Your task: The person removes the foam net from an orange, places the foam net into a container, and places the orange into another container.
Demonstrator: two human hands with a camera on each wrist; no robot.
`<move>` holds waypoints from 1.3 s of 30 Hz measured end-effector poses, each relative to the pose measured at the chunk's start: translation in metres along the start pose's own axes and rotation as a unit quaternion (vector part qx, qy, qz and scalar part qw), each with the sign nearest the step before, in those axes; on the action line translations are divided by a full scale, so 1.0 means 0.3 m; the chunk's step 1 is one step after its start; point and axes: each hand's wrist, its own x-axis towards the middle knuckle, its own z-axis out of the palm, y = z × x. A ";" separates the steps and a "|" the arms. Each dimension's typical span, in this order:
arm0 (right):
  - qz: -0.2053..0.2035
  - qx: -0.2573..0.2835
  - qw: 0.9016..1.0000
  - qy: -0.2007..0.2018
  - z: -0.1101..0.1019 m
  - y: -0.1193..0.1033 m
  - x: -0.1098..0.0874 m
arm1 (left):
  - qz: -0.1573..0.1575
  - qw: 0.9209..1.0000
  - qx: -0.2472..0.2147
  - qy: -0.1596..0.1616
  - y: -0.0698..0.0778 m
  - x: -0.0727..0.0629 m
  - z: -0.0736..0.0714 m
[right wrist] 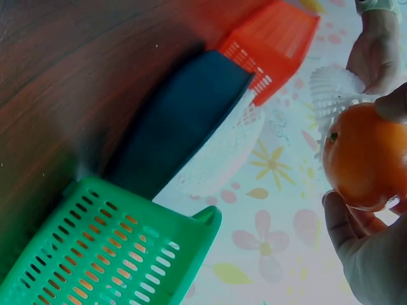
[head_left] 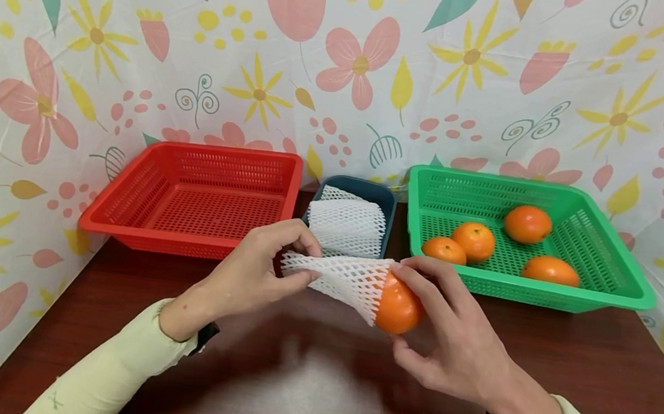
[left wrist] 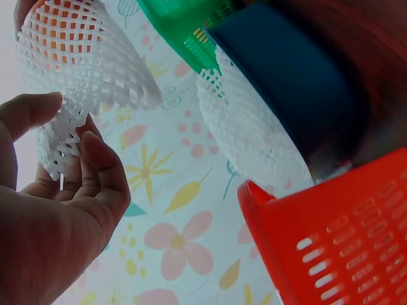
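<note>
My left hand (head_left: 260, 264) pinches the narrow end of a white foam net sleeve (head_left: 354, 281) between thumb and fingers. An orange (head_left: 399, 305) sits partly inside the sleeve's right end, its right side bare. My right hand (head_left: 455, 334) grips that orange, fingers on top and thumb below. In the left wrist view, the orange (left wrist: 60, 32) shows through the mesh and the left hand (left wrist: 70, 190) holds the bunched tail. In the right wrist view, the bare orange (right wrist: 365, 155) lies between the thumb and fingers of the right hand (right wrist: 375, 254).
Behind the hands stands a dark blue bin (head_left: 390, 220) with more foam net sleeves (head_left: 347, 226). A red basket (head_left: 186, 245) is to its left. The green basket (head_left: 579, 300) on the right contains several oranges (head_left: 528, 224). A flowered cloth (head_left: 356, 52) hangs behind the dark table (head_left: 565, 370).
</note>
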 end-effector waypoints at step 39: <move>0.165 -0.097 0.982 -0.001 -0.198 0.193 -0.015 | -0.058 0.994 0.067 0.057 -0.051 0.036 -0.026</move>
